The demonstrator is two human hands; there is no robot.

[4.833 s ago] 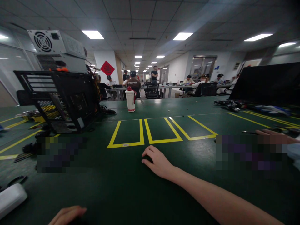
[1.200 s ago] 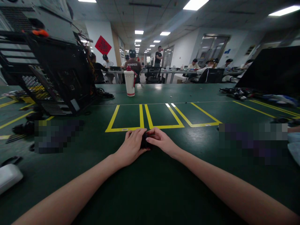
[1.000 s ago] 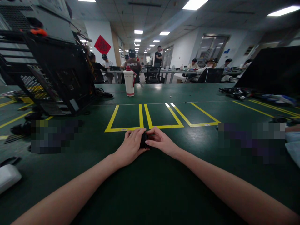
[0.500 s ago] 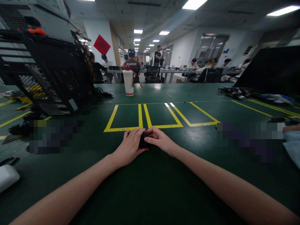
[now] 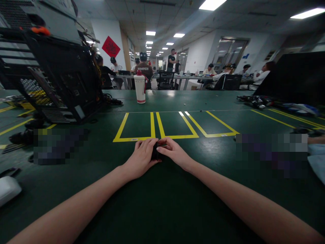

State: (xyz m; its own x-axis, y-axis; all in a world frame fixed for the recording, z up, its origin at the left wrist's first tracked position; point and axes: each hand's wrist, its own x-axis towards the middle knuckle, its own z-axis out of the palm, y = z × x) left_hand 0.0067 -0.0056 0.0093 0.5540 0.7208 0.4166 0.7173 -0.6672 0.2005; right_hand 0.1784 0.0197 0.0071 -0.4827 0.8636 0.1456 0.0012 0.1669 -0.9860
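A small black object [image 5: 155,153], too dark and too covered to name, is between my hands just in front of the yellow tape marks. My left hand [image 5: 141,157] is wrapped around its left side, thumb below and fingers over the top. On the other side, my right hand [image 5: 174,151] has thumb and fingers brought together at the object's right edge. Most of the object is hidden behind the fingers. Both hands rest low over the dark green tabletop [image 5: 162,200].
Yellow tape outlines [image 5: 179,137] lie beyond my hands. A white tumbler [image 5: 140,88] with a red lid stands farther back. To the left is a black computer case [image 5: 63,81] with cables; a white object [image 5: 9,190] lies at the left edge. A large black panel [image 5: 294,78] stands right.
My hands stay in nearly the same place around the black object. The view has shifted very slightly; no clear movement of the object shows.
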